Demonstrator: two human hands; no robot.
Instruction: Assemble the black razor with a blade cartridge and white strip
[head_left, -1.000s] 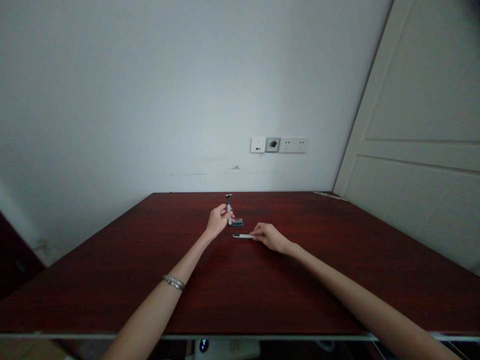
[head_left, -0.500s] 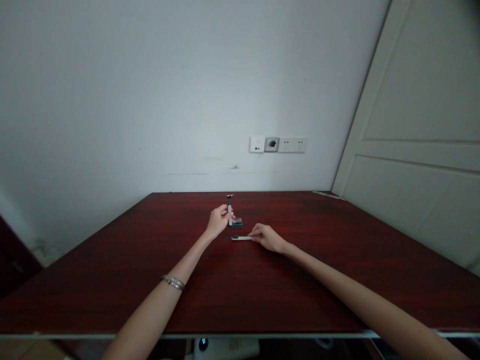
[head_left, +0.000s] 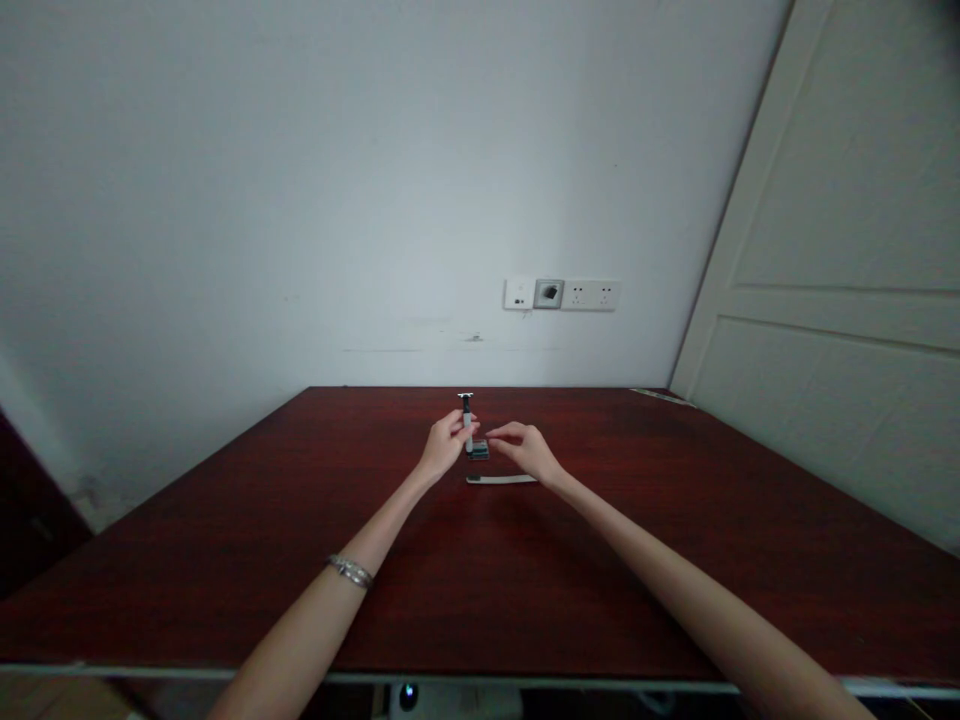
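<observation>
My left hand (head_left: 444, 443) is closed around the pale handle of a razor (head_left: 468, 425), holding it upright with its head at the top. A small clear case (head_left: 478, 450) with dark contents lies on the table just behind and right of the handle's lower end. My right hand (head_left: 529, 450) hovers by the case's right side, fingertips slightly apart with nothing visible between them. Nearer to me, a slim light-coloured strip with a dark left end (head_left: 499, 480) lies flat on the table, its right end partly under my right hand.
The dark red wooden table (head_left: 480, 590) runs back to a white wall (head_left: 375, 200) carrying sockets and switches (head_left: 589, 295). A pale panelled door (head_left: 840, 300) stands at the right. A thin flat strip (head_left: 664, 397) lies in the far right corner.
My right hand has let go of the light strip, leaving it on the table, and moved forward and left to the clear case. My left hand still holds the razor upright.
</observation>
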